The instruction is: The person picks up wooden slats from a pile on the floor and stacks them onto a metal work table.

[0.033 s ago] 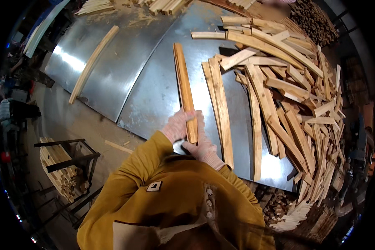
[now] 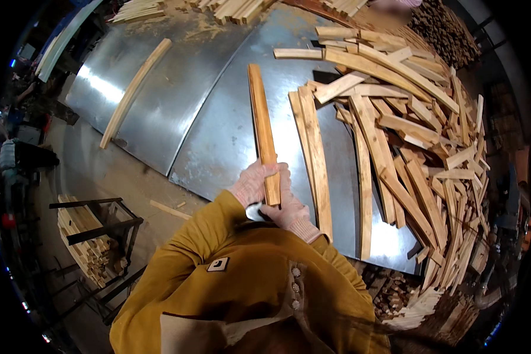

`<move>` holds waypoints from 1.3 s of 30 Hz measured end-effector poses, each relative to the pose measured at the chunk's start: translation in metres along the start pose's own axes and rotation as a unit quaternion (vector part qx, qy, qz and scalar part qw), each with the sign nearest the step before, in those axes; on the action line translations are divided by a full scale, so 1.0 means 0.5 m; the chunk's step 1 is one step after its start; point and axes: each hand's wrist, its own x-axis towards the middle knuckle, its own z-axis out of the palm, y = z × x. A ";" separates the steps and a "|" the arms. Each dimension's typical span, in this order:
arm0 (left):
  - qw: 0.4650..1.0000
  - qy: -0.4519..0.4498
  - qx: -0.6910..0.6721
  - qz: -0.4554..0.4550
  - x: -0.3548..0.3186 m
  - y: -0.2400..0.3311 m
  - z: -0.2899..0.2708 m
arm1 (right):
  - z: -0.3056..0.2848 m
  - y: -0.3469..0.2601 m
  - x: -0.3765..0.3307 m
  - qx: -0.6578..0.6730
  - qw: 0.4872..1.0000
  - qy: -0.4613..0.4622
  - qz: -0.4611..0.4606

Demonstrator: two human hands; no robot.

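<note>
A long wooden slat [image 2: 259, 112] points away from me over the metal-topped table [image 2: 209, 162]. Around its near end are both of my gloved hands. My left hand [image 2: 249, 182] grips it from the left side, thumb across the top. Closed on the right side and under the near end is my right hand [image 2: 289, 207]; some of its fingers are hidden by the wood. Just right of the held piece, two slats [image 2: 314, 150] lie side by side on the metal. Farther left, a single slightly bowed slat [image 2: 134, 93] rests alone.
A loose, tangled pile of slats [image 2: 422, 127] covers the table's right side. Bundled light strips [image 2: 236, 10] lie at the far edge. On the floor at left, a black metal rack [image 2: 97, 231] holds stacked wood. Dark stacked sticks [image 2: 445, 32] stand at far right.
</note>
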 end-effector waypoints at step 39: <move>0.391 0.513 0.716 0.266 -0.208 0.713 -0.475 | 0.131 0.044 0.144 -0.286 0.875 0.323 0.221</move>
